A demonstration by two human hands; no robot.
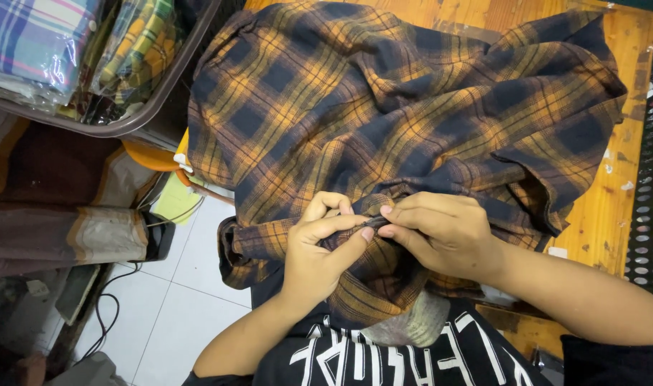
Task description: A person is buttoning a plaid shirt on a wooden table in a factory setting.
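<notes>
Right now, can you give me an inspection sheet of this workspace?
Surface: wooden table, orange-brown, scuffed, with pale flecks near its right edge.
Job's things: plaid shirt, dark blue and orange, spread rumpled over the table, near edge hanging toward the person.
Clutter: bagged folded plaid cloth in a grey tray at upper left; striped fabric below it.
Grips: left hand and right hand pinch the shirt's near edge, fingertips meeting.
Cables: black cable on the white tiled floor.
Surroundings: perforated black panel at right.

Soft matt checked cloth shirt (405, 107) on a worn, rough wooden table (612, 207)
</notes>
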